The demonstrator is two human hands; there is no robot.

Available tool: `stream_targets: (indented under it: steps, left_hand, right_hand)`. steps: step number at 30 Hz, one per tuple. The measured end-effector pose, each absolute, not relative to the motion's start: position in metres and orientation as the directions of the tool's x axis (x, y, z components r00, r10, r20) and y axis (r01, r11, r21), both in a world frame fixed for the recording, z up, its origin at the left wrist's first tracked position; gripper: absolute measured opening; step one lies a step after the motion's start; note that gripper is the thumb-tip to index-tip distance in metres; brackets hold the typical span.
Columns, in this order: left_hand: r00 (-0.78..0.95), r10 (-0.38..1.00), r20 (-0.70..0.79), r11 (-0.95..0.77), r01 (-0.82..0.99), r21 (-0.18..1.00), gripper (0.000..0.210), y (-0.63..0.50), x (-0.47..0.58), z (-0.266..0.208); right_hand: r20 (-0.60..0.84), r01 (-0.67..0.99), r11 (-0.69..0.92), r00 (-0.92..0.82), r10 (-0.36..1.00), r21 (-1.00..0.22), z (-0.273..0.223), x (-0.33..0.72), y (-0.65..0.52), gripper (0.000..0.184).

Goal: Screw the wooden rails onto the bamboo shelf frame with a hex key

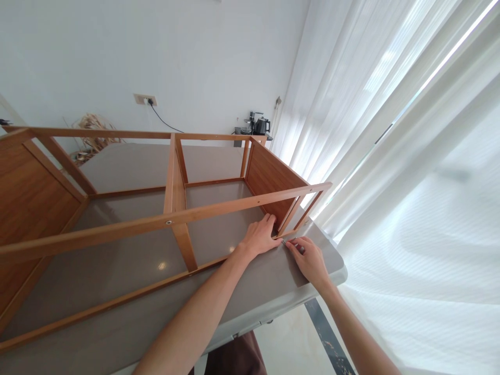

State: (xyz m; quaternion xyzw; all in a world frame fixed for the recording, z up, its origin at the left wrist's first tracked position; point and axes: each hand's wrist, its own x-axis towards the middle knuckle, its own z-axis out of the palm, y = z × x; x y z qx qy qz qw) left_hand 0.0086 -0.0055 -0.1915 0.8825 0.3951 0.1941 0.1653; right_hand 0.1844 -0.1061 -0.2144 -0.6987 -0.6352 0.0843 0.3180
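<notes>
A brown wooden shelf frame (219, 207) lies on its side across the grey table. My left hand (261, 237) is closed around its lower rail, by the corner where the solid end panel (273, 174) meets it. The fingers reach inside the frame, and the thumb is on the near side. Just to the right, my right hand (307, 255) pinches a small, thin metal tool (284, 242) with its tip at the same corner. The tool looks like a hex key, but most of it is hidden by my fingers.
The grey table (250, 291) has a rounded right corner near a white curtain (410, 234). Behind stand a black kettle (262, 125) and a coffee maker (250, 122). A cable runs from a wall socket (144, 99). Dried plant matter (94, 125) lies behind the frame, left.
</notes>
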Motion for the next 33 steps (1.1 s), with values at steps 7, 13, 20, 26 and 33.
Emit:
stream_targets:
  steps: [7,13,20,26,33]
  left_hand:
    - [0.619,0.751,0.231,-0.644,0.608,0.464,0.040,-0.005,0.006,-0.193]
    - [0.615,0.754,0.232,-0.637,0.597,0.488,0.039,-0.004,0.007,-0.192]
    - [0.622,0.756,0.206,-0.626,0.592,0.508,0.039,-0.004,0.006,-0.190]
    - [0.607,0.777,0.165,-0.599,0.633,0.490,0.038,-0.005,0.007,-0.184]
    - [0.610,0.767,0.200,-0.605,0.583,0.542,0.035,-0.006,0.008,-0.179]
  right_hand:
    - [0.396,0.908,0.096,0.081,0.914,-0.408,-0.213,0.181,-0.111,0.030]
    - [0.452,0.931,0.206,-0.051,0.891,-0.300,-0.211,0.177,-0.113,0.029]
    - [0.223,0.691,-0.086,0.345,0.912,-0.718,-0.213,0.177,-0.106,0.042]
    - [0.238,0.712,-0.067,0.319,0.917,-0.699,-0.211,0.176,-0.110,0.031]
    - [0.281,0.754,-0.056,0.312,0.908,-0.654,-0.219,0.184,-0.113,0.045]
